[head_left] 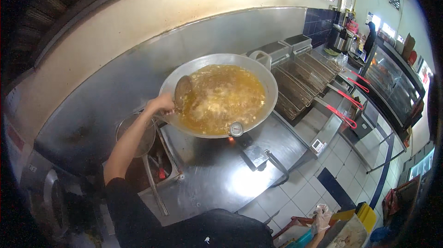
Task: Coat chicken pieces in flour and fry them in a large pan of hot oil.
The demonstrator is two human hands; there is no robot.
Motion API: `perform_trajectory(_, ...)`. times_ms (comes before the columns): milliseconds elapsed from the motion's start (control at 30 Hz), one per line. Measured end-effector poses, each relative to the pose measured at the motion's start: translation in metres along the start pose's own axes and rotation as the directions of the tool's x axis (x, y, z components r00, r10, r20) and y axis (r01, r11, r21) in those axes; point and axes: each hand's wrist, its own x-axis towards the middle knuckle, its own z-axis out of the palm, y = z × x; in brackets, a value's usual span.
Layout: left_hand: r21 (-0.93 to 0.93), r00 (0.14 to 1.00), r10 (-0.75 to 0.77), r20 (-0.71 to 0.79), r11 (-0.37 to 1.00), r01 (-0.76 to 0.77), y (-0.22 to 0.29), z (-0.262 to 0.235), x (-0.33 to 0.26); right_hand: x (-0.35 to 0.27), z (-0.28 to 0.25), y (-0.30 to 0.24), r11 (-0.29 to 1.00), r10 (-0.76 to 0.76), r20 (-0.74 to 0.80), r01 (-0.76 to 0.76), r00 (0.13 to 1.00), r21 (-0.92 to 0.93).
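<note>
Left hand (161,104): fingers closed, apparently on the ladle (183,90) handle (mostly hidden). Right hand (321,219), plastic-gloved: grip cannot be told. Judgement: stir slowly, wrist clear of spatter. Oil (219,102) inside the wok (272,92), above the steel bench (203,174): golden, frothing, pale bits afloat.

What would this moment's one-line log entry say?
left hand: holding ladle; wok: bubbling yellow liquid; dial gauge: at rim; right hand: beside tray, grip unclear
</note>
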Motion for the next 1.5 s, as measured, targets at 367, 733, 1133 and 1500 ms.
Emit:
perform_trajectory(367,-0.441,0.959,0.089,0.268,0.896,0.04,0.016,0.038,0.019,-0.008,-0.008,0.019,0.996,0.037,-0.057,-0.041,0.998,-0.076)
perform_trajectory(733,-0.654,0.907,0.209,0.365,0.751,0.09,0.019,0.054,0.031,-0.002,-0.002,0.012,0.997,-0.048,-0.018,0.047,0.999,-0.056)
perform_trajectory(1133,-0.744,0.932,0.252,0.261,0.667,0.028,0.025,0.048,0.008,0.01,0.003,0.015,0.992,-0.072,-0.026,0.069,0.997,-0.105)
perform_trajectory(1500,-0.605,0.952,0.271,0.145,0.786,-0.131,0.024,0.052,0.0,-0.001,0.005,-0.017,0.997,-0.071,0.017,0.072,0.997,-0.032)
